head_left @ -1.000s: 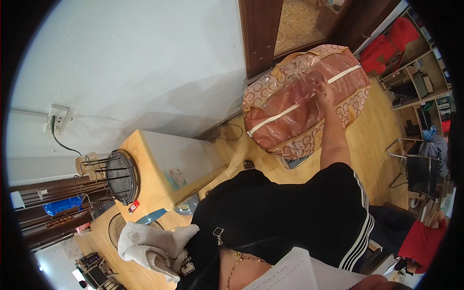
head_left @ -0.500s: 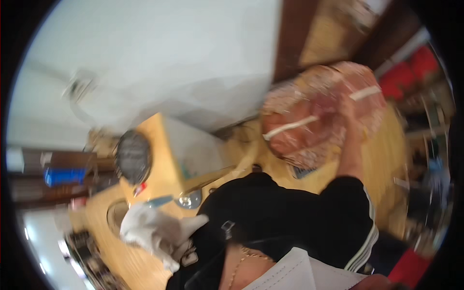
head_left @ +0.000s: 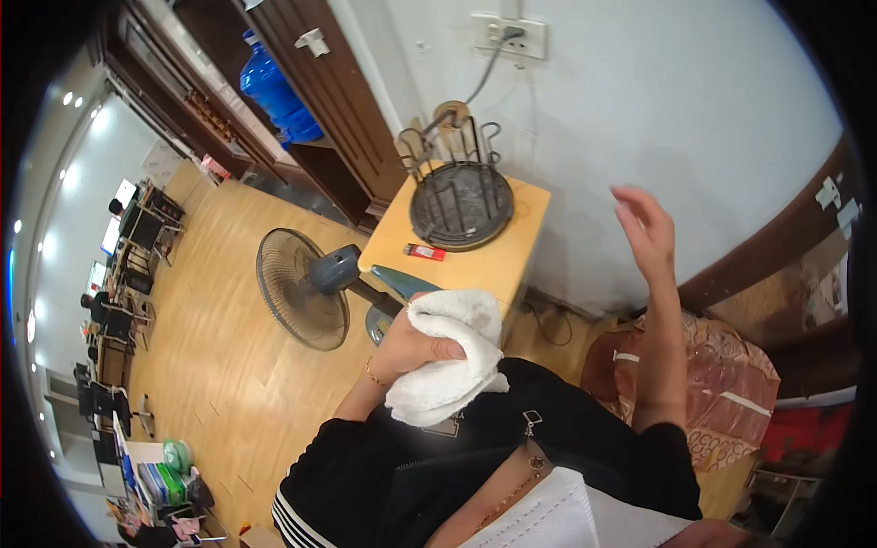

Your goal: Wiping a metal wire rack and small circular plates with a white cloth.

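My left hand (head_left: 411, 352) grips a folded white cloth (head_left: 448, 365) in front of my chest, thumb across its top. My right hand (head_left: 647, 233) is raised before the white wall with its fingers apart and nothing in it. Below and beside my right forearm lies a large reddish-brown bundle in clear plastic wrap (head_left: 717, 370), with pale strips across it. Just beyond the cloth stands a small light-wood table (head_left: 493, 269). On it are a round dark tray with a wire cup rack (head_left: 463, 205) and a small red item (head_left: 425, 252).
A grey fan (head_left: 306, 288) stands left of the table. Farther back, a blue water bottle (head_left: 277, 91) sits by a dark wooden door frame. A cable runs from a wall socket (head_left: 509, 36). People sit at desks far left. Wooden floor (head_left: 210, 320) stretches between.
My view has turned left toward the table. My right hand has come off the wrapped bundle and is raised. The cloth has come to the middle, with my left hand now visible on it.
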### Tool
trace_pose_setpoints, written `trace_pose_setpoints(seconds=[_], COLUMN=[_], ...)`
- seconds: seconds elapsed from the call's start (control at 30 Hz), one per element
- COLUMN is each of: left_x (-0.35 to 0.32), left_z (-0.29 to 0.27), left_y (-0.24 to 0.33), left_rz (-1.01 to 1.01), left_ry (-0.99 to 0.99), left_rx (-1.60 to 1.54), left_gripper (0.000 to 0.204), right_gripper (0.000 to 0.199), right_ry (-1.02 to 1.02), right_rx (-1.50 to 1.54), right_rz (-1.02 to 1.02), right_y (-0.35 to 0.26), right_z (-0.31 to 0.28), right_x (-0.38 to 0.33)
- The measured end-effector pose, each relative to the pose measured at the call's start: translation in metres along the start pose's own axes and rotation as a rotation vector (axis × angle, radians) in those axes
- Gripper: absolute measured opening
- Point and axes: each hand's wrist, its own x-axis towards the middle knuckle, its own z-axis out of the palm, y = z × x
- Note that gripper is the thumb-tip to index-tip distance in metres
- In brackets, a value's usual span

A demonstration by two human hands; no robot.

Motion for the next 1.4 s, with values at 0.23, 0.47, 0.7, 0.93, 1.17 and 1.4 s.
trace_pose_setpoints(seconds=[0.23,0.47,0.7,0.93,1.17,1.4], left_x=[-0.078,-0.162,-0.168,-0.134,-0.097,-0.036], left_z=[-0.080,-0.149,-0.198,-0.217,-0.207,-0.186], left_y=[0.005,0.016,0.018,0.026,0.027,0.005], left_rz=[0.046,0.145,0.283,0.178,0.083,0.100], left_ry=[0.354,0.842,0.744,0.604,0.442,0.461], left_rx=[-0.123,-0.007,-0.167,-0.118,-0.132,0.258], left_gripper=[0.043,0.033,0.035,0.039,0.038,0.042], right_gripper=[0.049,0.067,0.060,0.045,0.037,0.056], right_ry=[-0.326,-0.695,-0.846,-0.733,-0.265,0.022], right_rx=[-0.485,-1.003,-1.198,-0.991,-0.289,0.988], right_rz=[-0.173,0.346,0.526,0.369,0.275,0.021], right_y=[-0.054,-0.101,-0.083,-0.057,-0.102,-0.054], right_z=[0.128,0.220,0.256,0.241,0.148,-0.030], right_x=[0.204,0.255,0.263,0.272,0.255,0.065])
